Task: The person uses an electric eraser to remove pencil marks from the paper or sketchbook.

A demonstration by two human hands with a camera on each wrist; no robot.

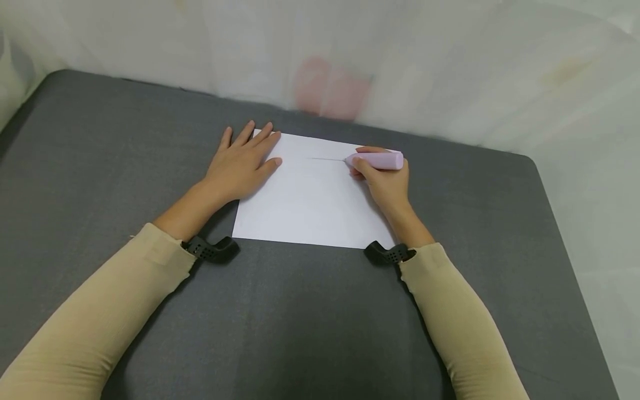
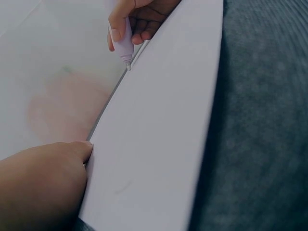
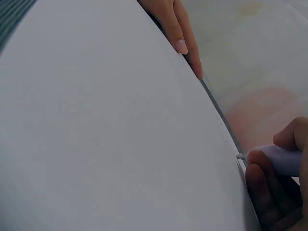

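White paper sheet (image 1: 310, 200) lies on our dark grey fabric worktop (image 1: 100, 166), pale curtain (image 1: 450, 66) behind; our left hand (image 1: 240, 166) presses it flat, fingers spread, while our right hand (image 1: 387, 180) pinches a pink marker (image 1: 377, 160).

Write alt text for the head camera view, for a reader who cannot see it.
A person's right hand holds a pale pink pen with its tip on a white sheet of paper, at the end of a thin drawn line. The left hand lies flat on the sheet's left edge, on a dark grey tabletop.

Grey table (image 1: 310, 322), pale draped cloth (image 1: 450, 66)
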